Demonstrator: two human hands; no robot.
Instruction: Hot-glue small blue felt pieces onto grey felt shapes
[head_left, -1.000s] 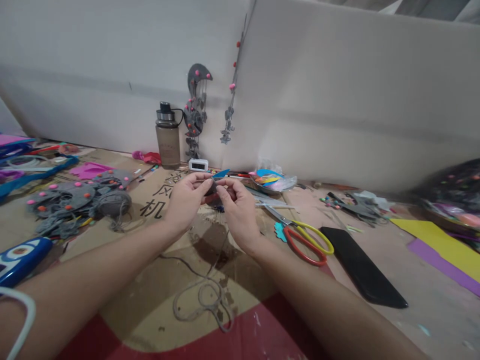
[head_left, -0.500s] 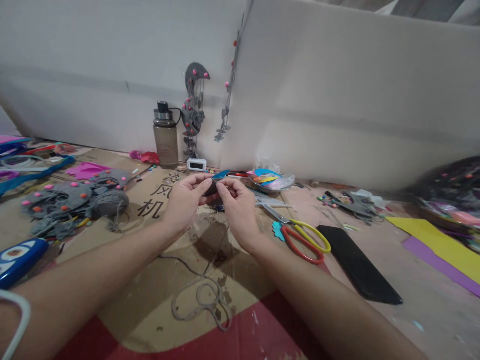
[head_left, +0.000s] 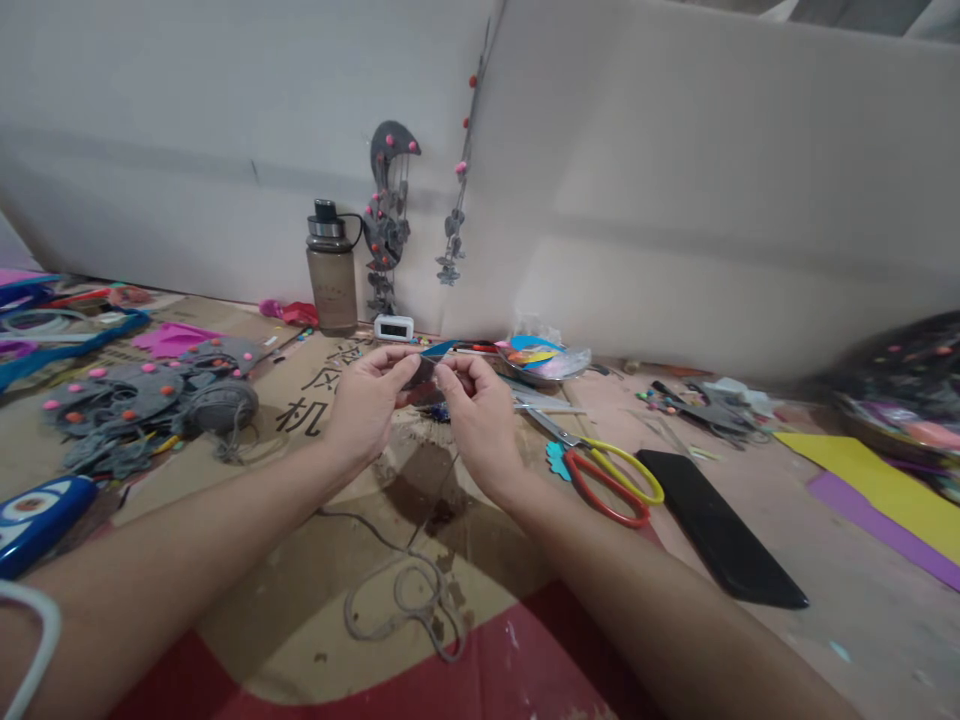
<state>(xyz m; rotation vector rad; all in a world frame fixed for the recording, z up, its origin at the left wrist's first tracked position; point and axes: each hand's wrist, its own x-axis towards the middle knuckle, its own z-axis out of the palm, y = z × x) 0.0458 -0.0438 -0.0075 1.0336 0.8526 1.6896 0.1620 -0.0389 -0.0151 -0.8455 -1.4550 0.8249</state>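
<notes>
In the middle of the head view, my left hand (head_left: 367, 400) pinches a small dark grey piece (head_left: 425, 370), which looks like felt, between thumb and fingers. My right hand (head_left: 480, 415) is closed beside it, thumb and forefinger pinched at the piece's right edge on what looks like the end of a grey yarn (head_left: 397, 628). That yarn runs down from under my right hand and lies in loose loops on the cardboard. The fingers partly hide the piece, so its full shape does not show. Just behind the fingertips is a blue pointed scrap (head_left: 439, 348).
Scissors (head_left: 611, 480) with red and yellow handles lie right of my hands, near a black phone-like slab (head_left: 724, 530). A bottle (head_left: 332, 285) and small white clock (head_left: 394, 328) stand behind. Grey felt decorations (head_left: 142, 390) lie left; others hang on the white board (head_left: 675, 150).
The dark piece has tilted slightly between my fingers and my right fingertips have shifted a little. The hanging strand on the board has swung slightly right. The other things lie as before.
</notes>
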